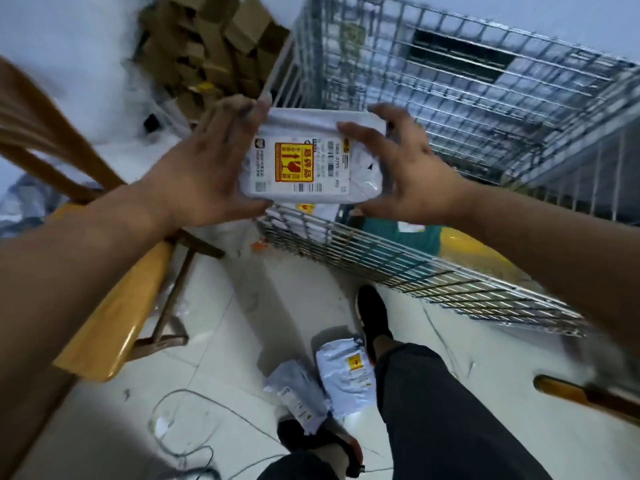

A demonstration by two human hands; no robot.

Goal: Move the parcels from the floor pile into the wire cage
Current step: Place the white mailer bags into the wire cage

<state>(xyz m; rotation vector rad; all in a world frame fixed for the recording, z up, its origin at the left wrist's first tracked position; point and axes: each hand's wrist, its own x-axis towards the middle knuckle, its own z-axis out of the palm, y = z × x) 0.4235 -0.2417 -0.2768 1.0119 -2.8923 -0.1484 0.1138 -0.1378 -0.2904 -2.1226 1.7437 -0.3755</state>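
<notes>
A white plastic-wrapped parcel point(313, 157) with a yellow and red fragile sticker is held up over the near rim of the wire cage point(398, 261). My left hand point(204, 168) grips its left end and my right hand point(401, 164) grips its right end, thumb across the top. Inside the cage lie a white parcel with a yellow sticker point(311, 211) and a green and yellow bag point(415, 237). Two white parcels point(346, 379) point(298, 393) lie on the tiled floor by my feet.
A wooden chair point(114, 299) with a yellow seat stands at the left. Flattened cardboard boxes point(214, 46) are heaped behind the cage at top left. Thin cables point(180, 427) trail over the floor at bottom left. A wooden bar point(581, 396) shows at the right.
</notes>
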